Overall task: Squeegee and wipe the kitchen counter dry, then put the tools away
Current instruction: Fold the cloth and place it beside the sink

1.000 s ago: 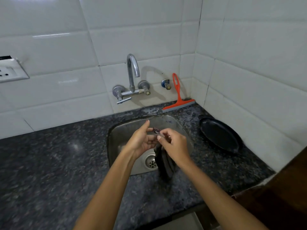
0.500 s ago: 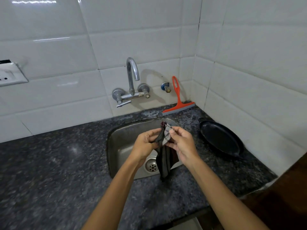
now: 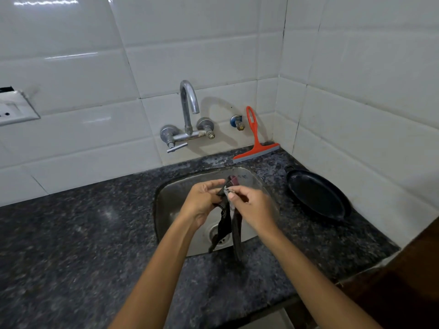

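A dark, wet cloth hangs in two limp strands over the steel sink. My left hand and my right hand both pinch its top edge, close together above the basin. An orange squeegee stands behind the sink, its blade on the dark granite counter and its handle leaning against the white tiled wall.
A chrome tap juts from the wall over the sink. A black flat pan lies on the counter at the right, near the side wall. A white switch plate sits on the wall at far left. The counter's front edge runs below my arms.
The cloth has come apart from one bunched strip into two hanging strands. My hands have shifted their grip on its top edge and stayed over the sink.
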